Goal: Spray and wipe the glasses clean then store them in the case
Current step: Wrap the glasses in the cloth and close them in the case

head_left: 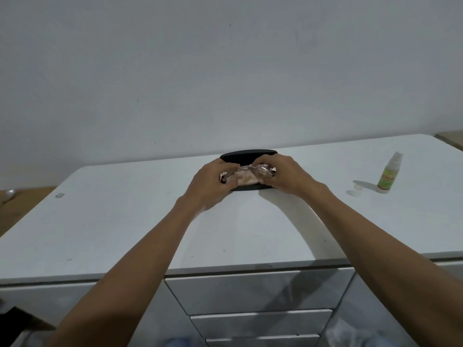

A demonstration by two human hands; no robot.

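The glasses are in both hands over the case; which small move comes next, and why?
Probably lower the glasses into the open black case: both the left hand and right hand hold them folded just above it.

A single view is provided, taken from a wide-angle camera worn on the person's head. The scene is viewed forward and downward across a white tabletop (pixel 125 221), with both forearms seen extending away from the bottom edge. The near table edge and the drawer fronts (pixel 250 291) below it are included at the bottom of the frame. A plain wall (pixel 225 71) fills the far upper half. Straight edges are bowed by the lens. No second view is supplied, so no overlap can be stated.
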